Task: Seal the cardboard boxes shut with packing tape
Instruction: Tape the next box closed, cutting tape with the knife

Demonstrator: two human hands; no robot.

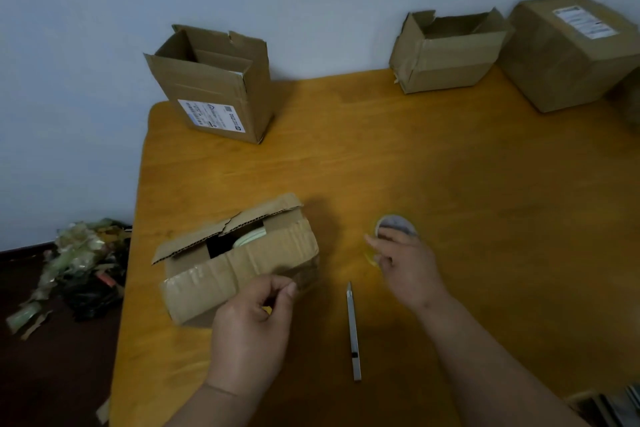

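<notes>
Left hand [254,319] curled, thumb and forefinger pinching a clear strip of packing tape [304,279] at the near right corner of a low brown cardboard box [239,267], flaps ajar, lying just beyond the knuckles. Right hand [403,262] gripping a yellowish roll of packing tape [394,224] against the orange wooden table [450,166]. Between both hands, a slim grey utility knife [354,333]. Far beyond the fingers, two open brown boxes [218,87] and one closed box [571,52].

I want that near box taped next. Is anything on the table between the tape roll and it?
Nothing visible: bare table separates the tape roll under the right hand from the near box. The knife lies nearer.
</notes>
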